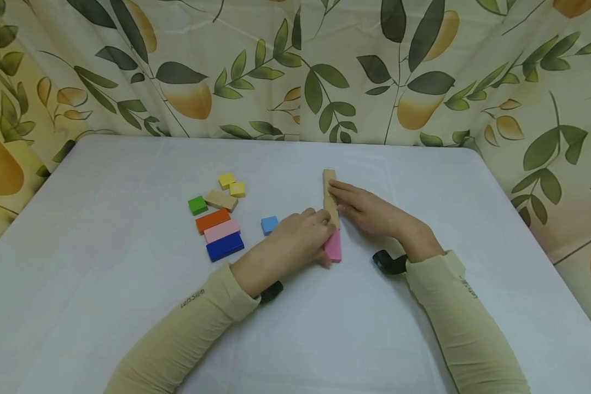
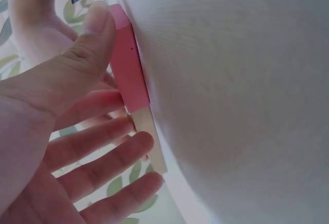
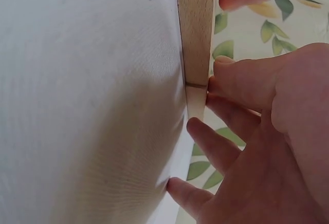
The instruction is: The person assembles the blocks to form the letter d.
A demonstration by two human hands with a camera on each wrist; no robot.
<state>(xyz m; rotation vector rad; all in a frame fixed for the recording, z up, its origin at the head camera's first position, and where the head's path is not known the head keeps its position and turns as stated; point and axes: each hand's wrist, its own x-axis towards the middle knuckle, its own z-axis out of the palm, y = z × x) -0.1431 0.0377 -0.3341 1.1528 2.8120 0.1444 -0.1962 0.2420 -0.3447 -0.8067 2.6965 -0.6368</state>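
Note:
Two natural wooden blocks and a pink block lie end to end in a straight row, the pink one nearest me. My left hand reaches over the row from the left. Its thumb rests at the pink block's near end, and the other fingers extend fairly straight along the row's side. From the right, my right hand touches the wooden blocks with extended fingertips. In the head view the left hand partly hides where pink meets wood.
Left of the row lies a light blue square block. Farther left sit a dark blue block, a light pink block, an orange block, a green block, another wooden block and two yellow blocks on the white table.

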